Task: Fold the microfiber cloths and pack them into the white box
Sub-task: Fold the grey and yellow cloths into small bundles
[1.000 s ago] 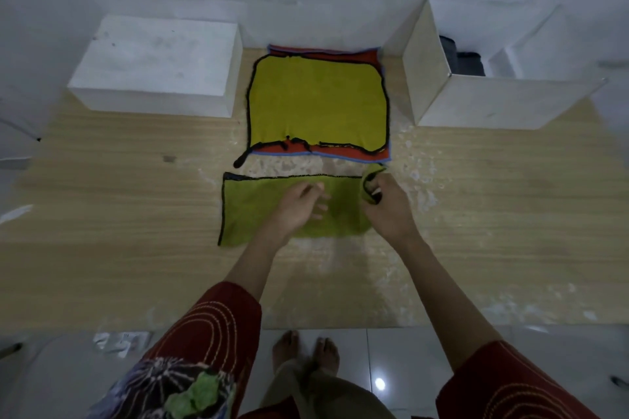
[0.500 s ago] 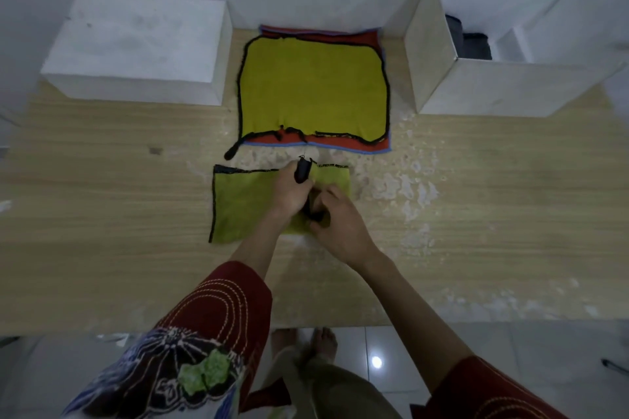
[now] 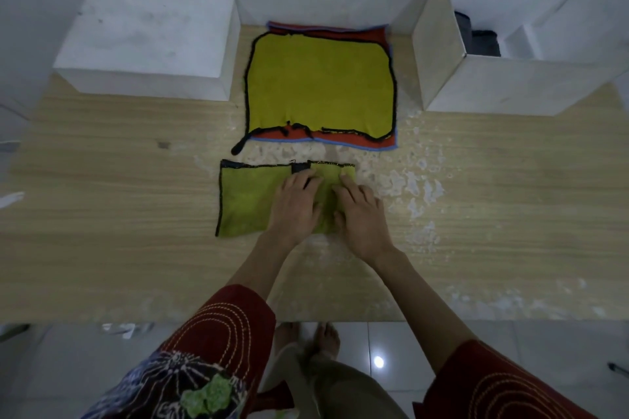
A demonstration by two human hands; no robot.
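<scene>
Both hands are pressed flat on the green cloth (image 3: 252, 201) lying on the wooden table (image 3: 112, 214), right in the middle near the front edge. The left hand (image 3: 297, 206) has its fingers spread over the cloth's centre, and the right hand (image 3: 360, 214) sits just beside it over the cloth's right end, so neither grip is clenched on anything, just palms down with fingers loose. The hands cover most of the right half of the cloth, so I can't really see how the fold lies under there; only a dark bit of edging (image 3: 300, 167) pokes out at the top edge by the left fingertips. Behind it, apart from it, is the stack of cloths (image 3: 320, 85), a yellow-green one with black trim on top and red and blue edges peeking out below, though how many are in the stack is hard to tell. The open white box (image 3: 493, 85) sits at the back right, with something dark (image 3: 476, 37) inside that's mostly hidden by the box wall, so I can't make out what it is. A closed white block (image 3: 149, 44) is at the back left. The tabletop has pale worn patches (image 3: 408, 187) to the right of the hands. Red stitched sleeves (image 3: 231, 326) and bare feet show at the bottom, partly cut off.
</scene>
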